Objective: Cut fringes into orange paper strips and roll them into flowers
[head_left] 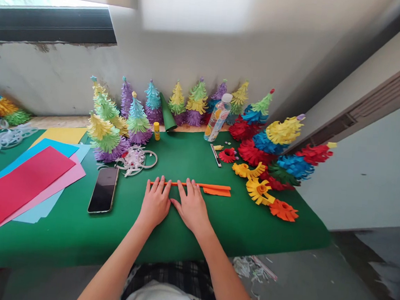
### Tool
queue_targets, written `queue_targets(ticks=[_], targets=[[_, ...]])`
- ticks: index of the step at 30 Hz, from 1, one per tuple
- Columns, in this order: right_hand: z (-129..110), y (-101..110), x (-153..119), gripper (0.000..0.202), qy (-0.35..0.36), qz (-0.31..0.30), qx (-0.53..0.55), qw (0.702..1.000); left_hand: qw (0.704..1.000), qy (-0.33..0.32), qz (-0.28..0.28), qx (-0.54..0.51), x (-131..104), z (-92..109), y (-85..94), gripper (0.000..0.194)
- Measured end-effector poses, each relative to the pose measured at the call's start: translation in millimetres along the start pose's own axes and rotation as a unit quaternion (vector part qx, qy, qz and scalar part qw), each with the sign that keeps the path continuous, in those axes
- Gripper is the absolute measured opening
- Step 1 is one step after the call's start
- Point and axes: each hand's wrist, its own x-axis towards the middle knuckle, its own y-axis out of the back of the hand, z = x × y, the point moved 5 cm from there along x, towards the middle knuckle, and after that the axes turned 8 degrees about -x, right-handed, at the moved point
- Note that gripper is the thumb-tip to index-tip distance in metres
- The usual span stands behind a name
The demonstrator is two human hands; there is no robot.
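Observation:
An orange paper strip [217, 188] lies crosswise on the green table, narrow and folded or rolled along its left part, with a looser flap at its right end. My left hand [156, 201] rests flat on its left part, fingers stretched out over it. Beside it, my right hand [192, 205] lies flat with fingers spread, the fingertips on the strip's middle. The thumbs almost meet. Left of my hands is a smartphone [103, 190] with a dark screen. To the right lie fringed paper rings, yellow [259, 191] and orange [284, 210].
Fringed paper trees [197, 101] line the wall, with a green paper cone [167, 115], a glue stick [156, 131] and a bottle [218, 117]. A box cutter [215, 156] lies near the bottle. White tape scraps [133, 159] and coloured paper sheets [27, 187] are at left.

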Motion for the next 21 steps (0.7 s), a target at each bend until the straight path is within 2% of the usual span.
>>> queue_targets(ticks=[9, 15, 21], targets=[[-3.1, 0.0, 2.4, 0.052, -0.023, -0.025, 0.006, 0.999, 1.000, 0.003, -0.004, -0.004, 0.6, -2.0, -1.0, 0.048], [-4.7, -3.3, 3.5, 0.056, 0.024, -0.026, 0.021, 0.999, 1.000, 0.009, -0.004, 0.002, 1.1, -1.6, -0.5, 0.049], [-3.7, -0.1, 1.1, 0.055, 0.034, -0.009, 0.033, 0.999, 1.000, 0.016, -0.011, 0.009, 0.9, -0.2, -0.4, 0.051]])
